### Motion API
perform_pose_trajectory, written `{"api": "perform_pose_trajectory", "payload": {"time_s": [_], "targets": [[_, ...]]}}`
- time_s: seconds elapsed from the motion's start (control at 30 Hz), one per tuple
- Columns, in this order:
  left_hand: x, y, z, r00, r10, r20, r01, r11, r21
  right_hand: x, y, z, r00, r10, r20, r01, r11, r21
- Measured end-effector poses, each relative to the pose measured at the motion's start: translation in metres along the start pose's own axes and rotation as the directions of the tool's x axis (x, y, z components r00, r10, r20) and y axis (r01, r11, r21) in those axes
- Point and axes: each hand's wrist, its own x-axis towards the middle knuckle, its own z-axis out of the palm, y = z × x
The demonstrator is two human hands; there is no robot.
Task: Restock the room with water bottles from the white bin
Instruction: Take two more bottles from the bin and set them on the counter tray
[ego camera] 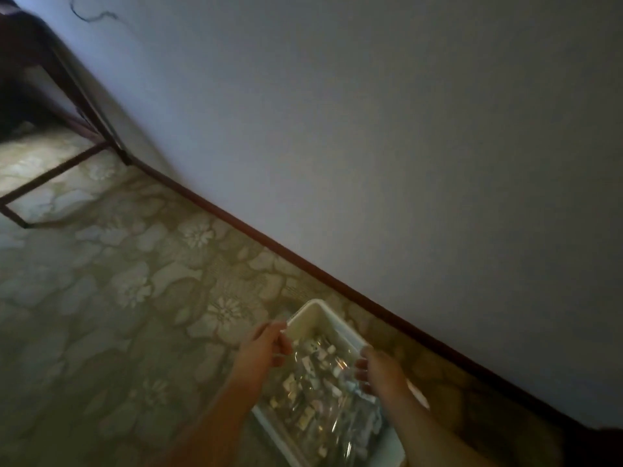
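Down at the bottom of the view, both forearms reach forward to the white bin (312, 320), which appears to be held above the floor with its far corner pointing toward the wall. The left hand (266, 345) grips the bin's left rim, fingers curled over the edge. The right hand (377, 369) is at the right rim, fingers bent down inside the wall; it looks to be holding that rim, though blur makes the exact grip hard to read. Inside the bin lie clear water bottles (320, 382) on their sides, packed close, with pale labels and caps showing through glare; how many cannot be told.

Beyond the bin spreads a floral carpet (135, 281), pale green with lighter blossoms. A dark baseboard (269, 244) runs diagonally where carpet meets a plain grey wall (404, 129). Farther off at upper left stands dark wooden furniture (50, 96) with thin legs and low rails; a thin cord (91, 15) dangles against the wall above it.

My reading: the bin is being carried or positioned, with no bottle taken out yet. Next would be to set it down steady, free one hand, and lift a single bottle out by its body.
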Motion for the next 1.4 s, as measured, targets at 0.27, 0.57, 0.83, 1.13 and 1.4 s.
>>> {"api": "perform_pose_trajectory", "payload": {"time_s": [0.27, 0.57, 0.83, 1.13, 1.4], "targets": [[0.155, -0.179, 0.001, 0.953, -0.299, -0.057, 0.304, 0.943, 0.132, 0.132, 0.126, 0.049, 0.992, 0.038, -0.118, -0.079, 0.928, -0.363], [0.254, -0.298, 0.054, 0.908, -0.416, -0.052, 0.408, 0.847, 0.34, 0.251, 0.21, 0.038, 0.974, -0.218, -0.066, 0.039, 0.445, -0.895], [0.3, -0.332, 0.082, 0.92, -0.357, -0.164, 0.393, 0.84, 0.375, 0.301, 0.228, 0.036, 0.954, -0.295, 0.051, 0.065, 0.038, -0.997], [0.207, -0.225, 0.037, 0.923, -0.253, 0.288, 0.148, 0.928, 0.341, 0.201, 0.162, 0.007, 0.987, -0.029, 0.158, 0.134, 0.693, -0.709], [0.089, -0.033, 0.05, 0.574, -0.372, 0.729, -0.207, 0.796, 0.569, 0.018, -0.015, -0.045, 0.924, -0.03, 0.381, 0.353, 0.454, -0.818]]}}
